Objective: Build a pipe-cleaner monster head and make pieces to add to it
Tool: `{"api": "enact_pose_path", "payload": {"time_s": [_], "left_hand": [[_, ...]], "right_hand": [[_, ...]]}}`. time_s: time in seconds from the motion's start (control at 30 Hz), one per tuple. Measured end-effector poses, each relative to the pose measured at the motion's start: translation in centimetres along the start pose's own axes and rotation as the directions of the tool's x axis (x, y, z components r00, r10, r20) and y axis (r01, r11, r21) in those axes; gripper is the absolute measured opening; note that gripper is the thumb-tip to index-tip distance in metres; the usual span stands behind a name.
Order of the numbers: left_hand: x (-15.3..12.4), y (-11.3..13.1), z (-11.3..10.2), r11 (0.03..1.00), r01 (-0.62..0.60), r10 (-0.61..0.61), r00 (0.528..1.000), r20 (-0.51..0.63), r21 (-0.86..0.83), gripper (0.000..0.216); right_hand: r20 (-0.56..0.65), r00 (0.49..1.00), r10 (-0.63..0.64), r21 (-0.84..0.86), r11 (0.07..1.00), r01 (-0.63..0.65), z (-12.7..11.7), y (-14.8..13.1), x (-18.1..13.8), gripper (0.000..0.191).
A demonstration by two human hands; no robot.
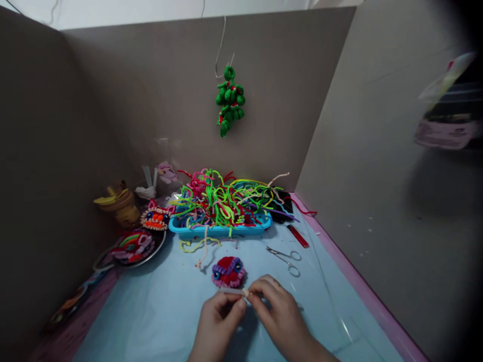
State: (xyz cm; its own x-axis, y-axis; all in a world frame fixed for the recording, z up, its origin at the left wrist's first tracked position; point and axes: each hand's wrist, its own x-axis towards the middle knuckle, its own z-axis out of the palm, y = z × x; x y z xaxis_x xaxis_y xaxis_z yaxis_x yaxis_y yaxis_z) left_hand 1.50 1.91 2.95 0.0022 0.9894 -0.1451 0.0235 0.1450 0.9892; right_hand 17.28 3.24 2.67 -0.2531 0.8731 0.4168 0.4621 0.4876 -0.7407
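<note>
Left fingers point(222, 300) pinch a white stick point(230, 290), right fingers point(263, 287) pale yarn point(246, 292) at its end; just beyond them lies a red ornament point(227, 274).

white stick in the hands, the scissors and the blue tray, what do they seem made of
White stick: perhaps plastic or solid glue; smooth, pale, but too small to be sure. Scissors: metal, likely steel, from the silvery shine. Blue tray: likely plastic, smooth, with a rounded, moulded-looking rim.
</note>
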Motion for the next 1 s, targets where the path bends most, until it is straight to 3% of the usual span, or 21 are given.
{"api": "enact_pose_path", "payload": {"time_s": [0.17, 0.43, 0.6, 0.77, 1.0], "left_hand": [[0.0, 0.5, 0.2, 0.994, -0.098, 0.098, 0.995, 0.014, -0.048, 0.038], [-0.1, 0.4, 0.5, 0.995, -0.096, 0.098, 0.993, -0.065, 0.040, 0.034], [-0.4, 0.7, 0.3, 0.968, -0.219, 0.228, 0.972, -0.060, 0.125, 0.025], [-0.6, 1.4, -0.5, 0.889, -0.408, 0.414, 0.910, 0.019, 0.207, 0.015], [-0.5, 1.5, -0.9, 0.871, -0.440, 0.443, 0.896, 0.037, 0.218, 0.012]], "right_hand": [[-0.035, 0.997, -0.075, -0.065, 0.995, 0.072, 0.2, 0.2, -0.2, 0.017], [-0.090, 0.972, -0.215, -0.210, 0.959, 0.193, 0.2, -0.3, -0.4, 0.022], [-0.075, 0.983, -0.168, -0.071, 0.984, 0.163, 0.0, -1.0, -0.3, 0.019], [-0.011, 0.999, -0.045, 0.130, 0.990, 0.046, -0.6, -1.5, 0.2, 0.014], [0.043, 0.999, -0.010, 0.185, 0.983, 0.002, -0.8, -1.4, 0.3, 0.013]]}}
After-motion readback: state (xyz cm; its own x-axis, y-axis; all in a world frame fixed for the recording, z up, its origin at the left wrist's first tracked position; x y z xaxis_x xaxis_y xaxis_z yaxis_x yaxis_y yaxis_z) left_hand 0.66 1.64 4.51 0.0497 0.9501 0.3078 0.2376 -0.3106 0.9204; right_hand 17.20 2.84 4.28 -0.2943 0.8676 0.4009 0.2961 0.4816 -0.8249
